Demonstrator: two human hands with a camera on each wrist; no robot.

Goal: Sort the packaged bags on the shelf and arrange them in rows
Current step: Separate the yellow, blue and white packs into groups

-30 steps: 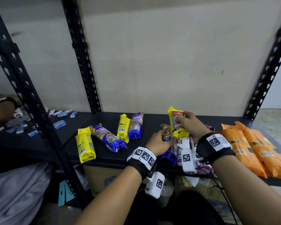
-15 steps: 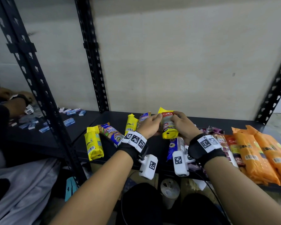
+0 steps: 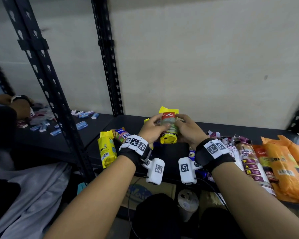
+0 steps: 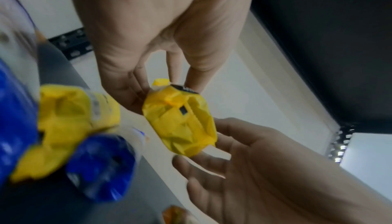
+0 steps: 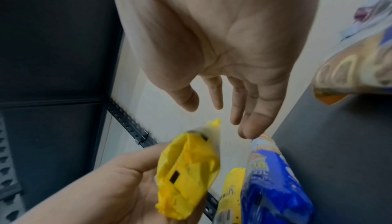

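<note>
Mid-task, sorting partly done. Both hands are up over the middle of the shelf [image 3: 173, 149] with one yellow pack [image 3: 168, 128] between them, lifted off the surface, red label facing the camera. Left hand [image 3: 151, 129] has fingers curled round the pack's left side, thumb on the front; the left wrist view confirms fingers and thumb pinching it near the top. Right hand [image 3: 188, 131] looks wrapped on the right side in the head view, but in the right wrist view its fingers are straight and apart, just beside the pack, not closed on it; so right hand reads as loose, at most touching, while the left carries the pack. On the left of the shelf there's a yellow pack lying flat [image 3: 107, 151] and a blue and brown pack [image 3: 123, 134] next to it, more partly hidden behind the left wrist; colours are mixed there, not a clean row. On the right, orange packs [image 3: 283, 169] lie side by side, looks like a finished group, with drawstring bag packs [image 3: 247, 159] beside them overlapping a bit. Some small stuff behind the right wrist, can't tell what. Left to do, as I judge it: set the held yellow pack with the other yellow ones, separate blue from yellow, straighten the purple-label packs into a row. Roughly halfway.
</note>
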